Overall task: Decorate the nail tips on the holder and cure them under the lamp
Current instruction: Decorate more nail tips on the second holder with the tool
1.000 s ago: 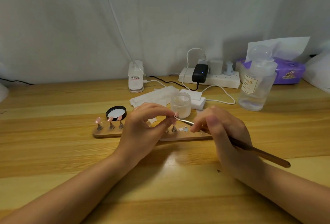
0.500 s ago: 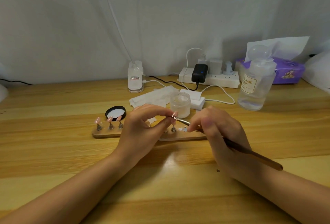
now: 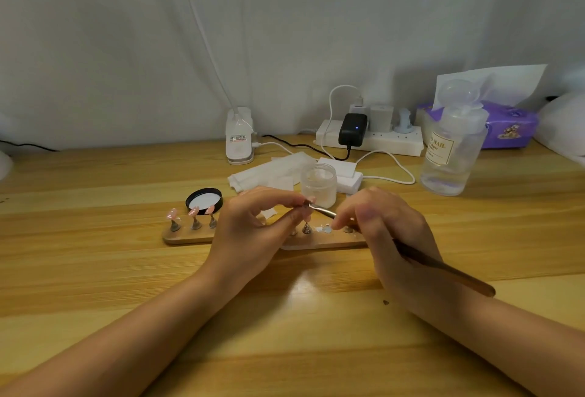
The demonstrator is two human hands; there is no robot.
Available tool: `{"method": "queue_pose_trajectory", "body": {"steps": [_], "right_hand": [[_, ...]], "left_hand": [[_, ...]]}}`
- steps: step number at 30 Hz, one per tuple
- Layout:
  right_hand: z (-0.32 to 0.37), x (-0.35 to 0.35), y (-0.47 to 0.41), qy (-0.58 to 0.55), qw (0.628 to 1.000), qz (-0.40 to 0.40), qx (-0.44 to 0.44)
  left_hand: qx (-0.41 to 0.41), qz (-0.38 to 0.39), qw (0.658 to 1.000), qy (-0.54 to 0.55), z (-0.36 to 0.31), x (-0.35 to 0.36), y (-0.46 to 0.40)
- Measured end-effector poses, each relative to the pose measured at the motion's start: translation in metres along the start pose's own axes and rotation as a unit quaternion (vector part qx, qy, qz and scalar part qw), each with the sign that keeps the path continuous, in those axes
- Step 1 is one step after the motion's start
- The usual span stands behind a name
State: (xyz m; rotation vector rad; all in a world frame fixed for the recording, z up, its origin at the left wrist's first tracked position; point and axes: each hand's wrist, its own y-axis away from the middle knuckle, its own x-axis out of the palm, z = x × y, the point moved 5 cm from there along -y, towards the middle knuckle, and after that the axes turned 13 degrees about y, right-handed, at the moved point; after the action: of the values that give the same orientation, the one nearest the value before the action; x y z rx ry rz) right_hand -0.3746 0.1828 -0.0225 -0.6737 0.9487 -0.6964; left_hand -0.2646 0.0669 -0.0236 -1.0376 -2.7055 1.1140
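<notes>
Nail tip point(image 3: 308, 205) at frame centre is pinched by left hand point(image 3: 253, 235); right hand point(image 3: 389, 232) fingers clamp the brush point(image 3: 443, 267) touching it.

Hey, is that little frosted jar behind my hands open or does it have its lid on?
Open. The frosted jar shows a bare rim, and a black lid lies separately on the table.

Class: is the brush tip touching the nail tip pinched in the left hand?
Touching. The head view shows the brush bristles meeting the nail tip that the left hand pinches; right hand grips the brush.
</notes>
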Motion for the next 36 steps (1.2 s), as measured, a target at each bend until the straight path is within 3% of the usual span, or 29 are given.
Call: {"method": "queue_pose_trajectory", "body": {"steps": [6, 12, 20, 27, 33, 36], "right_hand": [[-0.014, -0.003, 0.001, -0.067, 0.990, -0.003, 0.122], [0.003, 0.000, -0.001, 0.001, 1.000, 0.003, -0.004], [-0.014, -0.002, 0.000, -0.069, 0.990, 0.006, 0.121], [0.003, 0.000, -0.002, -0.002, 1.000, 0.016, 0.001], [-0.012, -0.002, 0.001, -0.056, 0.992, 0.013, 0.117], [-0.009, -0.004, 0.000, -0.045, 0.994, 0.002, 0.100]], "left_hand": [[-0.012, 0.010, 1.000, 0.005, 0.001, 0.001, 0.000], [-0.005, 0.009, 1.000, 0.003, -0.001, 0.001, -0.001], [0.003, 0.006, 1.000, 0.014, -0.002, 0.002, -0.001], [0.028, 0.012, 1.000, 0.007, -0.004, 0.002, -0.001], [0.050, 0.000, 0.999, 0.007, -0.002, 0.002, -0.002], [0.047, 0.007, 0.999, 0.013, -0.001, 0.002, -0.002]]}}
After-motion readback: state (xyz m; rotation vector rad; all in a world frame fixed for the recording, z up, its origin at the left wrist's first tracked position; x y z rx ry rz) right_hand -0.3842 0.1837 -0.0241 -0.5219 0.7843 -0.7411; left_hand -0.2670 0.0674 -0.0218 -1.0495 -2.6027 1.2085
